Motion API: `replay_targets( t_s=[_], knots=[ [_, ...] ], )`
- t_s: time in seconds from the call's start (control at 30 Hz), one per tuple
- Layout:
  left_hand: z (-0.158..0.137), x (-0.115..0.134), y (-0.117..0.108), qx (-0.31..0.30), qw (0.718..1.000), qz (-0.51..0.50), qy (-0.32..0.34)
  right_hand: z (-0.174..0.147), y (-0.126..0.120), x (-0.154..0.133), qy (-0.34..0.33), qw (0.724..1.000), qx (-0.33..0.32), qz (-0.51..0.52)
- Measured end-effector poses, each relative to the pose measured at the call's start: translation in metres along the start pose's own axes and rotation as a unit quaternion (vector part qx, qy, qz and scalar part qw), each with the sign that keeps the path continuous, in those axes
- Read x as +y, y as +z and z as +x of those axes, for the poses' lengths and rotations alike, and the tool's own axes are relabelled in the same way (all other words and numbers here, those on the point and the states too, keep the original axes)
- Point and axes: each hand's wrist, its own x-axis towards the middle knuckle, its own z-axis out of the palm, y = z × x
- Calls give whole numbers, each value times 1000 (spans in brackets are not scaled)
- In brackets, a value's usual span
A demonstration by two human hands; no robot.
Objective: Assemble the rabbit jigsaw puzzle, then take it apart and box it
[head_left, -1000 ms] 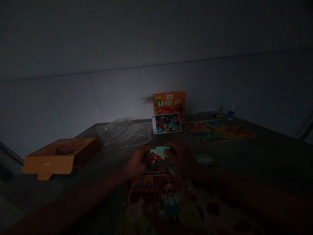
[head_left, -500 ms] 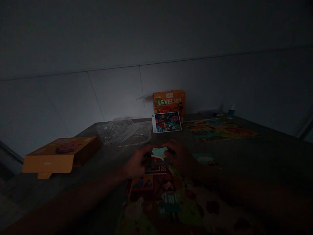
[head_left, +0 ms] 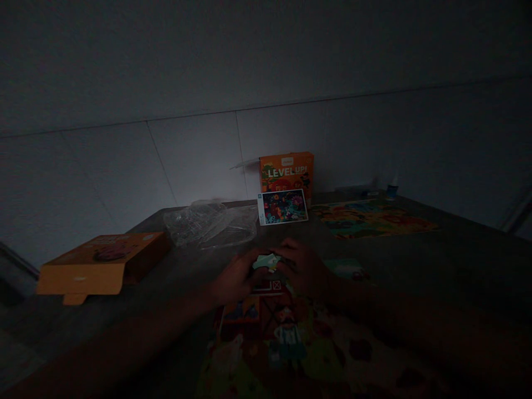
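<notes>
Pale green jigsaw puzzle pieces (head_left: 266,262) are between my two hands, at the top edge of a partly assembled jigsaw puzzle (head_left: 288,335) with a farmer, a red barn and a spotted cow. My left hand (head_left: 236,279) has its fingers closed on the left side of the pieces. From the right, the fingers of my right hand (head_left: 305,269) grip the other side. Dim light and my fingers hide the pieces' edges, so I cannot tell whether they are joined. Another pale green puzzle part (head_left: 344,269) lies just beyond my right hand.
An orange "LEVEL UP!" box (head_left: 286,166) stands against the wall, with a picture card (head_left: 283,207) leaning on it. Clear plastic wrapping (head_left: 211,221) lies left of it. An open orange box (head_left: 103,255) is far left. Another puzzle (head_left: 374,219) and a small bottle (head_left: 392,188) are at right.
The pale green pieces have turned and shifted slightly left and down between my hands. Their red and white lower edge no longer shows. My right hand has moved a little left.
</notes>
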Motion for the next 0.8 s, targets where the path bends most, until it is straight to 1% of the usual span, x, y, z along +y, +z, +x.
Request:
replay_targets(
  t_s=[0.1, 0.17, 0.2, 0.27, 0.3, 0.37, 0.4, 0.47, 0.53, 0.63, 0.73, 0.8],
  knots=[
    [-1, -1, 0, 22, 1000, 13, -17, 1, -8, 0, 47, 995, -15, -85],
    [-1, -1, -1, 33, 999, 13, -25, 2, -24, 4, 75, 985, -54, -148],
    [-1, -1, -1, 33, 999, 13, -26, 3, -36, 7, 82, 978, -89, -169],
    [0, 0, -1, 25, 999, 17, -22, 3, -60, 16, 74, 975, -135, -160],
    [0, 0, -1, 20, 999, 21, -19, 3, -71, 21, 64, 974, -171, -138],
    [0, 2, -1, 9, 999, 31, -15, 2, -87, 30, 59, 976, -190, -87],
    [-1, 3, -1, 7, 999, 38, -17, 1, -90, 34, 62, 975, -199, -73],
    [-2, 8, -1, 21, 998, 60, -27, 1, -90, 38, 69, 973, -211, -67],
    [-3, 15, -1, 62, 995, 69, -46, 2, -83, 38, 73, 969, -227, -72],
    [-4, 27, -1, 124, 987, 30, -94, 2, -68, 28, 87, 968, -223, -75],
    [-3, 29, 3, 140, 983, 3, -123, -1, -46, 10, 82, 974, -186, -100],
    [-2, 24, 5, 128, 985, 17, -114, -5, -29, -1, 65, 980, -127, -139]
  ],
)
